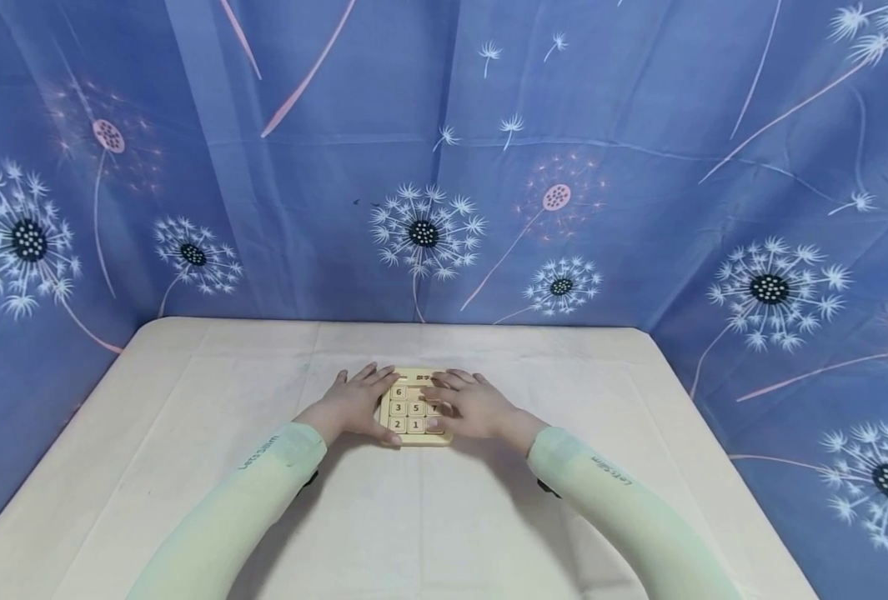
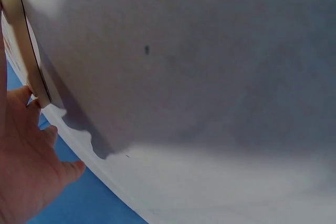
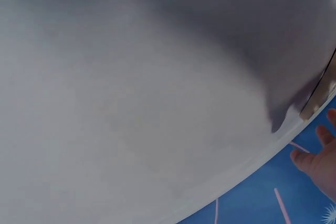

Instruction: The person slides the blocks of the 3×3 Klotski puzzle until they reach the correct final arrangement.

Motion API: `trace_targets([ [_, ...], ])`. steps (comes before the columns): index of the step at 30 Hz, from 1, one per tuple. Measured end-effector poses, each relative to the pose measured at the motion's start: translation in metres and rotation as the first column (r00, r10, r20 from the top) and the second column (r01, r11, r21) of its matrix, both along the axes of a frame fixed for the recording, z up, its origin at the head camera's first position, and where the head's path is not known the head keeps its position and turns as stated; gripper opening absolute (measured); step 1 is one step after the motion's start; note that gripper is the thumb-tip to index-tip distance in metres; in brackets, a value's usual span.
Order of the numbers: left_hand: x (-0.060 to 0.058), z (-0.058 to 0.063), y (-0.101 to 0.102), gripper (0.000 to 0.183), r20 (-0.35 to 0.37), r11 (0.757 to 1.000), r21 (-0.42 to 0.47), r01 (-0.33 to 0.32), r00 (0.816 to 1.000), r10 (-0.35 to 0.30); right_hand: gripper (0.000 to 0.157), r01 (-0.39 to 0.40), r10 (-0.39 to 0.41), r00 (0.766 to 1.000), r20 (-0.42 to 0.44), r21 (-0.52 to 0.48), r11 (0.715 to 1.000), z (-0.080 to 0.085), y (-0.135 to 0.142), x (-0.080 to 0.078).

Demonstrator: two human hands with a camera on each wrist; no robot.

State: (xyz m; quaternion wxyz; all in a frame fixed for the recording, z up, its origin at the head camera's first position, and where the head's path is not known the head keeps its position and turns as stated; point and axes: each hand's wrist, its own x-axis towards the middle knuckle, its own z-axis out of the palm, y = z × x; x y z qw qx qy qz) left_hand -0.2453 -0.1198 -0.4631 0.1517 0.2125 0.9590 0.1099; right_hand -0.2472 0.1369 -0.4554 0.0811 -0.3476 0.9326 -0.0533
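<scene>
A pale yellow number sliding puzzle [image 1: 416, 408] lies flat on the table, with tiles 6, 3, 5, 7, 2 and 1 readable. The left hand [image 1: 353, 406] holds its left side, thumb at the lower left corner and fingers along the upper left edge. Over the right side reaches the right hand [image 1: 481, 410], its fingers extended above the tiles and its thumb on the lower right tile. That hand hides the tiles at the right. Each wrist view catches only the puzzle's side edge [image 2: 26, 45] and part of a hand.
A cream cloth covers the table [image 1: 428, 525], whose far edge meets a blue curtain [image 1: 323, 233] printed with dandelions. More of the curtain hangs at the left and right sides. Both forearms wear pale green sleeves [image 1: 241, 492].
</scene>
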Motion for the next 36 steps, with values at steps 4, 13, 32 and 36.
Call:
trace_targets([
  [4, -0.001, -0.001, -0.001, 0.121, 0.0, 1.0, 0.001, 0.001, 1.0, -0.001, 0.062, -0.004, 0.004, 1.0, -0.013, -0.003, 1.0, -0.001, 0.004, -0.001],
  [13, -0.001, 0.001, 0.0, 0.122, -0.012, 1.0, 0.008, 0.014, 1.0, -0.014, 0.058, 0.016, -0.017, 1.0, -0.008, -0.014, 1.0, 0.0, 0.016, 0.001],
  [32, 0.002, 0.002, 0.001, 0.12, 0.017, 1.0, 0.02, -0.005, 1.0, 0.005, 0.062, 0.026, -0.026, 1.0, -0.014, -0.008, 1.0, -0.005, 0.024, 0.006],
  [36, 0.002, 0.003, 0.001, 0.12, 0.011, 1.0, 0.022, -0.005, 1.0, 0.005, 0.062, 0.028, -0.029, 1.0, -0.013, -0.015, 0.999, -0.004, 0.025, 0.006],
])
